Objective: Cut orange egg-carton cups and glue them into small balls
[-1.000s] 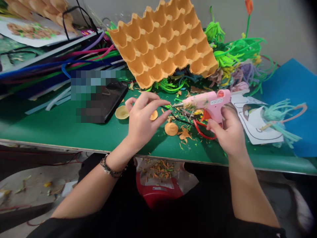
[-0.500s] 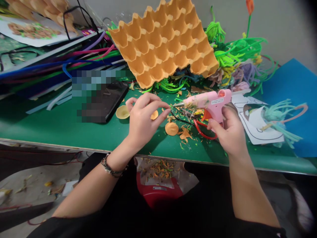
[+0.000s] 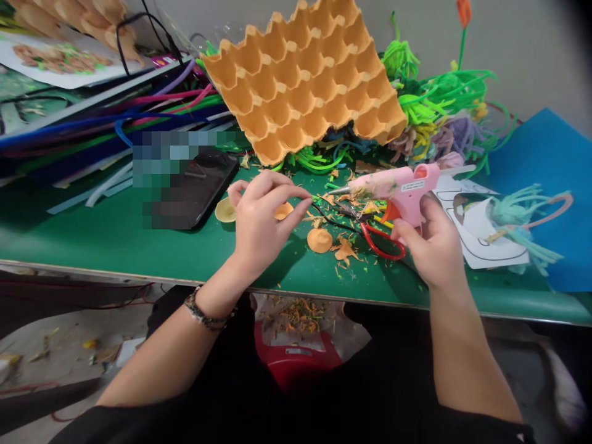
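My right hand (image 3: 430, 246) grips a pink glue gun (image 3: 398, 188) by its handle, nozzle pointing left and a little apart from my left hand. My left hand (image 3: 259, 219) pinches a thin green piece at its fingertips above the green table (image 3: 115, 234), with a small orange paper disc (image 3: 283, 211) just under the fingers. Another orange disc (image 3: 319, 240) and a pale yellow disc (image 3: 225, 210) lie on the table beside it. Red-handled scissors (image 3: 382, 242) lie below the glue gun among orange scraps.
An orange egg tray (image 3: 305, 80) leans at the back over a heap of green pipe cleaners (image 3: 430, 98). A black phone (image 3: 194, 188) lies left, white paper cut-outs (image 3: 481, 228) and blue sheet (image 3: 546, 166) right. Coloured strips are stacked at the far left.
The glue gun has drawn back slightly to the right and up, away from my left hand. My left hand has shifted a little left, still pinching the green piece.
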`<state>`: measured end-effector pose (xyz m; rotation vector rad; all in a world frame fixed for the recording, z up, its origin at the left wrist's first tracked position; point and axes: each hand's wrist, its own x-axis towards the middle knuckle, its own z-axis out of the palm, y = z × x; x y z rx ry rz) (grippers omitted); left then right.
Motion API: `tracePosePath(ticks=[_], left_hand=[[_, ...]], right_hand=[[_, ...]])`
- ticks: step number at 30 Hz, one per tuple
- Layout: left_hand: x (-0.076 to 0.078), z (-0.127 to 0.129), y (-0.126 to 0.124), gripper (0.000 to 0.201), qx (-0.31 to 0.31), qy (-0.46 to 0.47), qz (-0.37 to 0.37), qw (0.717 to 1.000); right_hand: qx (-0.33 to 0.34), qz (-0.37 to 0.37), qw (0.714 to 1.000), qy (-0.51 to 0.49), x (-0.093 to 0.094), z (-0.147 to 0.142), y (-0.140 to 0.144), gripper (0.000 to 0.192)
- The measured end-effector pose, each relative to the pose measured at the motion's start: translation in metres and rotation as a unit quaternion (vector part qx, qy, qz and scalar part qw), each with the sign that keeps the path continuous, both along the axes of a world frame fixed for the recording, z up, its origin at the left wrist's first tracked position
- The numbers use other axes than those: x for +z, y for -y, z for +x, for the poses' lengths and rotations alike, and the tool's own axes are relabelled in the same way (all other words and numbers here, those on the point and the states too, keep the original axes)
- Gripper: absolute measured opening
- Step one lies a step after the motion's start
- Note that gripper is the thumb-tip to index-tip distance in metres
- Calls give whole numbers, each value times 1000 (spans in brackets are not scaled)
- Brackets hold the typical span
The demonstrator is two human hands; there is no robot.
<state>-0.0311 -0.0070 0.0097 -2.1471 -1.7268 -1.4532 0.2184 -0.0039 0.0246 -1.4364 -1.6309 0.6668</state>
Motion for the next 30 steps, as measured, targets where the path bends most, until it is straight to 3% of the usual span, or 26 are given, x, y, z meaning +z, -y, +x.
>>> tracePosePath(ticks=[10,15,30], left_hand=[[1,5,1,10,-21,35,-17,999],[4,5,2,19,-40,62,-24,997],[3,6,1,13,-69,52,-54,995]], right_hand=[[9,11,1000,-8,2,-9,2,30],[12,24,1000,1,2,-11,2,24],[11,36,999,14,3,-14,2,21]])
